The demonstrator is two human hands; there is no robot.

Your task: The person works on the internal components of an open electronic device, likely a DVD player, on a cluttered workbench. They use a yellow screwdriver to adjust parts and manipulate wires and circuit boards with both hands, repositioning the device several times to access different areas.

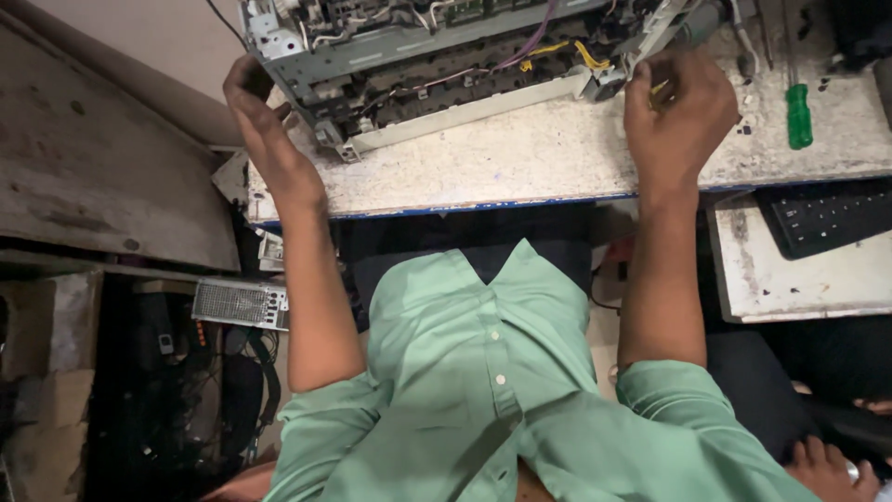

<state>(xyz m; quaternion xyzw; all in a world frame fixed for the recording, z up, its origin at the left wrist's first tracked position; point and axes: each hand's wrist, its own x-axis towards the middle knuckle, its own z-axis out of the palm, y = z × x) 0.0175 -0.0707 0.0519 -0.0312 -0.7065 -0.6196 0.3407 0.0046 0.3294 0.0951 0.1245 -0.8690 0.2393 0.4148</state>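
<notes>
At the far edge of the worn white counter (520,167) sits an opened printer chassis (437,65), its grey frame, wiring and white front bar exposed, its top cut off by the picture's edge. The left hand (265,125) grips the chassis's left end; its fingers curl behind the frame and are mostly hidden. The right hand (678,116) is closed at the chassis's right end, fingers pinching something small and yellow, hard to make out. A green-handled screwdriver (799,116) lies just right of it, a black keyboard (822,218) on a lower shelf nearby.
</notes>
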